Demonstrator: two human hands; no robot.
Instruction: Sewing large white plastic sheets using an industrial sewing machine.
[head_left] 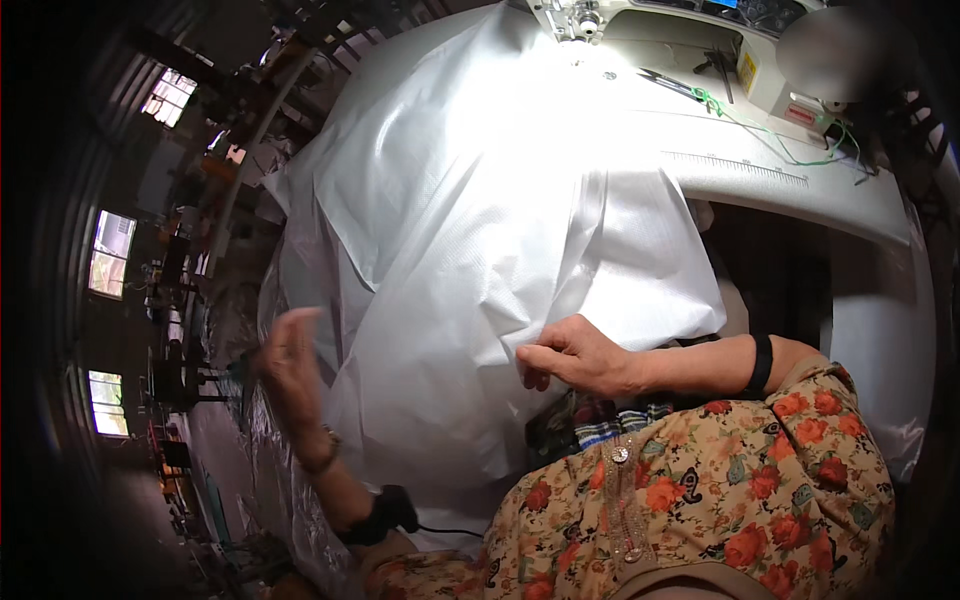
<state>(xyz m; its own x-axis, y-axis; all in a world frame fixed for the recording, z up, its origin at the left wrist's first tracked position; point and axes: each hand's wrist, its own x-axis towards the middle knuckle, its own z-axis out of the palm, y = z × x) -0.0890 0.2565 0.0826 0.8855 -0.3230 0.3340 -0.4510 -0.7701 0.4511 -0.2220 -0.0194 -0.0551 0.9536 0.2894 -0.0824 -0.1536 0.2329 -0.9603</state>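
White sheet [430, 290] drapes from the sewing table [850, 197] toward the flowered shirt [745, 490]. Right hand [575, 355] over its lower part, fingers curled; cannot tell whether they grip it. Left hand [290, 372], blurred, raised near its left side, fingers loosely extended, released.

A yellow rectangular sticker [747, 68] and, lower down, a red-and-white label [802, 114] stand on the boxy white sewing-machine column [778, 88]; their print is too small to read. A thin dark ruler scale [740, 167] marks the curved white work surface [840, 200], its tiny figures unclear. A lit blue display [727, 3] shows nothing legible.
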